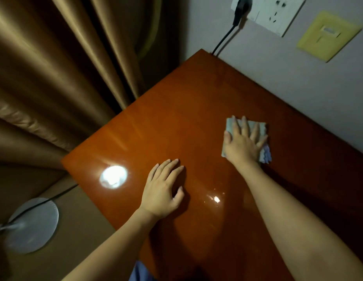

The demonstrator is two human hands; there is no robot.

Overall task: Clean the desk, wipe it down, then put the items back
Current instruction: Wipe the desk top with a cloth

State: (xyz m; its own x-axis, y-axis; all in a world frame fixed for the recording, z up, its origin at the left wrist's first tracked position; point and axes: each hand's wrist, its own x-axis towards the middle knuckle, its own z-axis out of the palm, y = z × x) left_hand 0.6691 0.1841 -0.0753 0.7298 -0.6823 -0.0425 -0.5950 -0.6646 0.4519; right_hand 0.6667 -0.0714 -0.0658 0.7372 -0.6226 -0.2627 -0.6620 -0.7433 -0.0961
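Observation:
The glossy reddish-brown desk (pixel 176 118) fills the middle of the view, its top bare apart from my hands and a cloth. My right hand (pixel 244 141) lies flat with spread fingers on a folded pale grey cloth (pixel 259 126), pressing it onto the desk towards the wall side. Part of the cloth shows a purple-white edge by my wrist. My left hand (pixel 163 189) rests palm down on the desk nearer to me, fingers straight, holding nothing.
Brown curtains (pixel 65 67) hang left of the desk. A black plug and cable (pixel 240 9) run from a white wall socket (pixel 278 13) down behind the desk's far corner. A round silver lamp base (pixel 32 226) with a cable stands on the floor at the left.

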